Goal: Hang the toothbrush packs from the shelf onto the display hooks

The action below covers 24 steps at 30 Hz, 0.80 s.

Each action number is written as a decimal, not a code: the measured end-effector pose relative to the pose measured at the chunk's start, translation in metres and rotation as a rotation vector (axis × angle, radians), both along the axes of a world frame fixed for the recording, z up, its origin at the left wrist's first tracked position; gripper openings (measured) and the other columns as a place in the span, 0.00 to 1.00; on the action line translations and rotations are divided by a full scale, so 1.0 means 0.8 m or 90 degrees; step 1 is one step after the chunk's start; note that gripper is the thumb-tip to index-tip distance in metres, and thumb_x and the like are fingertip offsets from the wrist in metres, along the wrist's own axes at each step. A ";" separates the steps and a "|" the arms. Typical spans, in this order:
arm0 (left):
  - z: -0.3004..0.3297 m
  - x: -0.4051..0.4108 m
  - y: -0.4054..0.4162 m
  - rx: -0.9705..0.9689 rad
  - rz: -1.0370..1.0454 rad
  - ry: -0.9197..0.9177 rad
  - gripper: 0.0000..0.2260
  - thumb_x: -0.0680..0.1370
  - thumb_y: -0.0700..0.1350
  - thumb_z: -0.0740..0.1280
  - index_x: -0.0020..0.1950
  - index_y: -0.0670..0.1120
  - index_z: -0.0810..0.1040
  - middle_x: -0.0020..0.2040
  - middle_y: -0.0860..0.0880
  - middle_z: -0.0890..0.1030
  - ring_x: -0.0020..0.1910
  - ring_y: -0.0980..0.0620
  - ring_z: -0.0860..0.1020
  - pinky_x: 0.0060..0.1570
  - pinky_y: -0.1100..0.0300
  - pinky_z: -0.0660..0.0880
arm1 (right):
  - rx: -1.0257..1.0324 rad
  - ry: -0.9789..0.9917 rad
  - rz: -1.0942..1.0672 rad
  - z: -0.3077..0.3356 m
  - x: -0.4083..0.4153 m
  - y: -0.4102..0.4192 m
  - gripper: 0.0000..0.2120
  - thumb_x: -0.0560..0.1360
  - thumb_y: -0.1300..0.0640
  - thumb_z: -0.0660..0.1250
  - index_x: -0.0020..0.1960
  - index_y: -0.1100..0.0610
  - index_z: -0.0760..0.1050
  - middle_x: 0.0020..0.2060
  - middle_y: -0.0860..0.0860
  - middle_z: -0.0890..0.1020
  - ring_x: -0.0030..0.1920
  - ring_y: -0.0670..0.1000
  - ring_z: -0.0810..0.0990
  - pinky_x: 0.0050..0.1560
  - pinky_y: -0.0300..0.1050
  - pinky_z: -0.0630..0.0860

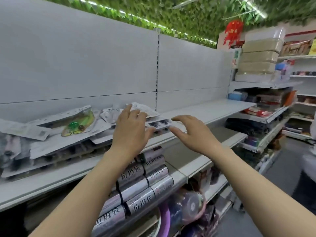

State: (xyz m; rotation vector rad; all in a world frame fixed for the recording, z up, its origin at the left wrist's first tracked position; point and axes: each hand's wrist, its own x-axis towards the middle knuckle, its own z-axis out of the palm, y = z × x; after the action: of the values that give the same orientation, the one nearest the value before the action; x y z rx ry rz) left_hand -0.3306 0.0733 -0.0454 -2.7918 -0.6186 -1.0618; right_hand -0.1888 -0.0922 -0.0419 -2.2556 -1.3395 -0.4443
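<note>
shelf [205,108] bare to the right, toothbrush packs [68,134] heaped left

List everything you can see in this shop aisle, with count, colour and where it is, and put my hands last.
flat white toothbrush packs: a loose pile, count unclear, white and grey, one with a green insert, left on the upper shelf
white metal shelf: one, bare on its right part
silver printed rolls: several, bundled with black ties, shelf below
white back panels: two, behind the shelf
stacked beige packages: four or so, top of the far right rack
green leaf ceiling cover: overhead
red hanging ornament: one, upper right
left hand: open, over the packs
right hand: open, beside the pile's right end
</note>
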 end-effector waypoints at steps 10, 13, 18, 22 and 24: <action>-0.011 0.031 0.045 -0.026 0.254 -0.035 0.31 0.76 0.64 0.58 0.64 0.41 0.77 0.63 0.39 0.79 0.71 0.35 0.68 0.69 0.42 0.65 | -0.009 0.049 0.181 0.007 0.106 0.145 0.26 0.79 0.40 0.64 0.72 0.52 0.72 0.70 0.50 0.74 0.71 0.52 0.69 0.68 0.47 0.66; 0.001 0.044 0.048 -0.102 0.344 0.005 0.33 0.77 0.68 0.54 0.69 0.44 0.73 0.65 0.43 0.77 0.68 0.40 0.71 0.65 0.47 0.70 | -0.035 0.049 0.236 0.014 0.119 0.177 0.30 0.75 0.35 0.66 0.72 0.50 0.71 0.72 0.50 0.73 0.73 0.53 0.66 0.71 0.49 0.65; 0.009 0.065 0.047 -0.139 0.450 0.067 0.33 0.77 0.69 0.53 0.72 0.47 0.68 0.67 0.44 0.76 0.65 0.41 0.73 0.58 0.49 0.72 | -0.085 0.039 0.277 0.015 0.138 0.197 0.35 0.72 0.30 0.66 0.71 0.49 0.72 0.69 0.49 0.76 0.68 0.53 0.74 0.63 0.48 0.71; 0.010 0.077 0.044 -0.141 0.446 0.045 0.30 0.78 0.67 0.57 0.72 0.48 0.70 0.67 0.44 0.76 0.67 0.40 0.70 0.61 0.49 0.70 | -0.048 0.005 0.277 0.016 0.151 0.195 0.33 0.72 0.28 0.64 0.69 0.46 0.74 0.63 0.48 0.82 0.62 0.53 0.79 0.59 0.49 0.75; 0.010 0.080 0.044 -0.152 0.433 0.019 0.28 0.78 0.66 0.60 0.70 0.49 0.72 0.66 0.45 0.76 0.66 0.41 0.70 0.61 0.50 0.68 | -0.033 0.019 0.299 0.017 0.154 0.195 0.33 0.71 0.27 0.64 0.68 0.46 0.74 0.61 0.47 0.82 0.61 0.52 0.80 0.59 0.48 0.75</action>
State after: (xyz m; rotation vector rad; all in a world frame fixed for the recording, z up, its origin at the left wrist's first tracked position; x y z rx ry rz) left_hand -0.2664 0.1085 -0.0378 -2.4245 -1.6218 -0.8301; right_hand -0.0658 0.0638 -0.0279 -1.8876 -1.8111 -0.2106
